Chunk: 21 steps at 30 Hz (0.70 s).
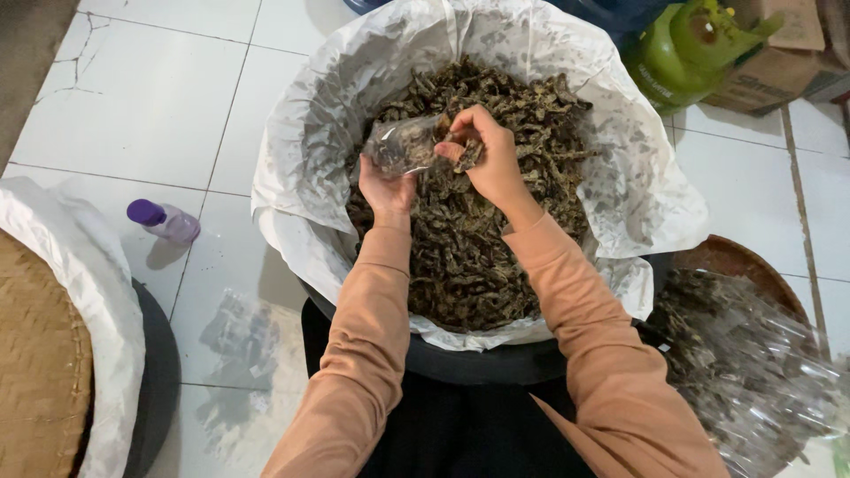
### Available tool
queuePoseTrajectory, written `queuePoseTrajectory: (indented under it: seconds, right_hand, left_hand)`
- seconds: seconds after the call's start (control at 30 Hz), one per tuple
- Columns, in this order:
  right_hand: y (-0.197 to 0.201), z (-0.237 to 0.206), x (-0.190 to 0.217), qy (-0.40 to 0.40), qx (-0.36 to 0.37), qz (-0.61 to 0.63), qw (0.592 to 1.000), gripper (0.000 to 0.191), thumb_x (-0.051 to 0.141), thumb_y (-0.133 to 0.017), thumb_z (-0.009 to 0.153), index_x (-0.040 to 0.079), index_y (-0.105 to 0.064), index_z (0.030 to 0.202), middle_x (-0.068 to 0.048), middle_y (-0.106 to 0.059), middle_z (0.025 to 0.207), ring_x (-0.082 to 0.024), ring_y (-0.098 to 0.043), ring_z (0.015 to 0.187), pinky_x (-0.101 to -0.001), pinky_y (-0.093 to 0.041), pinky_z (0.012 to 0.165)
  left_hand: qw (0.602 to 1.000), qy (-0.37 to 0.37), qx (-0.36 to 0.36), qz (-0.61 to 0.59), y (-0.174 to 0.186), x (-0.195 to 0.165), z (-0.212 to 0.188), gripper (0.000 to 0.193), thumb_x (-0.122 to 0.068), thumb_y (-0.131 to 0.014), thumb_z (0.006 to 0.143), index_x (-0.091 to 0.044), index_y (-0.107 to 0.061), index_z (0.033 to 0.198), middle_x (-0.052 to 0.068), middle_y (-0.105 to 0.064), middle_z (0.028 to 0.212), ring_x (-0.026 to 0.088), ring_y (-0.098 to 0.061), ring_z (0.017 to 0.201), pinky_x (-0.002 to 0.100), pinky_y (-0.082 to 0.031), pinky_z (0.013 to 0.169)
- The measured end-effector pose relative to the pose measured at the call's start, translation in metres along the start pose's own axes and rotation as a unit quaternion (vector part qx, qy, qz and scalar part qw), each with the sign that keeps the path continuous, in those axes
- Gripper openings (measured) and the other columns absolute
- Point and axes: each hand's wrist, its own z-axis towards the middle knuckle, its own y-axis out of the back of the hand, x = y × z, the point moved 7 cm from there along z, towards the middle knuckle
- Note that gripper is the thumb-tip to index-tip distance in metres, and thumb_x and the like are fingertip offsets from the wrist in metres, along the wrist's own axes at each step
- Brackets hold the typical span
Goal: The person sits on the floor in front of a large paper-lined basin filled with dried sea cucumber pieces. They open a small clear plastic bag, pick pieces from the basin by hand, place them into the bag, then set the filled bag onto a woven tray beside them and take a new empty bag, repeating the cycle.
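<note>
A big dark tub [496, 361] lined with white paper [310, 150] is full of dark dried strips [469, 257]. Over its middle, my left hand [387, 190] holds a small clear plastic bag [403, 144] from below; the bag has some strips in it. My right hand [489, 155] pinches a few strips at the bag's mouth. Both arms wear peach-coloured sleeves.
A small purple-capped bottle [164, 221] lies on the white tiled floor to the left. A woven tray [35, 372] on white cloth sits at bottom left. Filled clear bags [744, 363] are piled on a round tray at right. A green gas cylinder [686, 49] and a cardboard box [784, 53] stand behind.
</note>
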Motion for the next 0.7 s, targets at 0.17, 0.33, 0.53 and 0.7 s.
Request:
queuePoseTrajectory:
  seconds: [0.17, 0.33, 0.53, 0.7]
  right_hand:
    - [-0.003, -0.009, 0.045, 0.235, 0.021, -0.095, 0.967, 0.033, 0.027, -0.085, 0.091, 0.002, -0.071, 0.109, -0.018, -0.061, 0.131, -0.023, -0.062, 0.118, -0.0403, -0.055, 0.095]
    - [0.028, -0.010, 0.040, 0.146, -0.129, -0.213, 0.957, 0.022, 0.026, -0.084, 0.093, 0.007, -0.073, 0.097, -0.012, -0.060, 0.103, -0.019, -0.061, 0.094, -0.0361, -0.056, 0.078]
    - [0.042, -0.005, 0.018, -0.004, -0.040, 0.167, 0.985, 0.021, 0.013, -0.077, 0.100, 0.003, -0.060, 0.106, -0.004, -0.064, 0.089, -0.013, -0.067, 0.076, -0.0267, -0.061, 0.069]
    - [0.017, -0.011, 0.024, 0.040, 0.067, 0.225, 0.971, 0.017, -0.001, -0.066, 0.101, 0.000, -0.063, 0.118, -0.004, -0.067, 0.109, -0.013, -0.071, 0.102, -0.0297, -0.063, 0.095]
  left_hand:
    - [0.990, -0.022, -0.062, -0.123, 0.019, -0.002, 0.006, 0.067, -0.050, -0.025, 0.110, 0.004, -0.044, 0.145, 0.025, -0.050, 0.147, 0.043, -0.049, 0.136, 0.062, -0.043, 0.111]
    - [0.971, -0.049, -0.091, -0.218, 0.029, -0.007, 0.010, 0.063, -0.046, -0.029, 0.111, 0.003, -0.043, 0.147, 0.025, -0.050, 0.148, 0.042, -0.050, 0.136, 0.060, -0.045, 0.110]
    - [0.985, -0.050, -0.018, -0.161, 0.011, -0.009, 0.005, 0.056, -0.043, -0.038, 0.113, 0.001, -0.045, 0.148, 0.018, -0.052, 0.149, 0.037, -0.051, 0.136, 0.054, -0.045, 0.115]
    - [0.984, -0.038, -0.058, -0.166, 0.011, -0.002, 0.004, 0.060, -0.043, -0.036, 0.108, 0.003, -0.046, 0.145, 0.022, -0.053, 0.146, 0.040, -0.052, 0.134, 0.055, -0.044, 0.114]
